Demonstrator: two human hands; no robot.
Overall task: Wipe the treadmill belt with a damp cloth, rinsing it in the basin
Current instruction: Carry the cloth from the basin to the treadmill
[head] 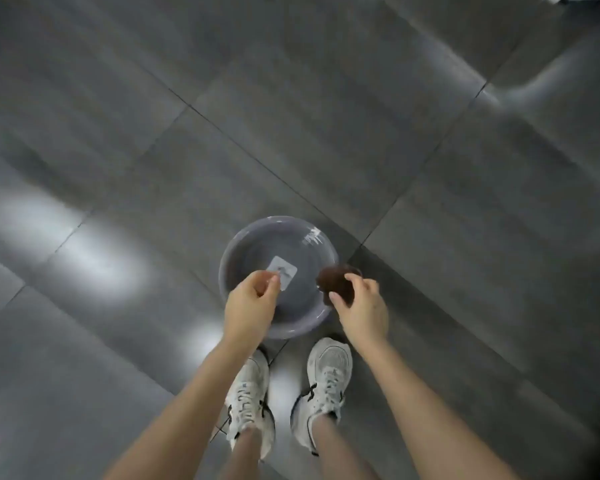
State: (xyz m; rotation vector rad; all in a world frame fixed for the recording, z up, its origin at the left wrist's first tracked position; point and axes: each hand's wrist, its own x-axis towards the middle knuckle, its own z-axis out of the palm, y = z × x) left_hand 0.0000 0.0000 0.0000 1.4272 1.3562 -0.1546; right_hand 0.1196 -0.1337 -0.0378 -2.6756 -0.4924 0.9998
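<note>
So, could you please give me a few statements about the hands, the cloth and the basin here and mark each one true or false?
1. The right hand has a grip on a bunched brown cloth. True.
2. The basin stands on a table. False: it sits on the grey tiled floor.
3. The left hand holds the cloth too. False: it holds nothing, fingers loosely curled above the basin.
4. A pale rectangular label shows at the basin's bottom. True.
5. The person wears black boots. False: light sneakers.

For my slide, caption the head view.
Right hand grips a bunched brown cloth above a grey basin on the tiled floor; left hand loosely curled.
</note>
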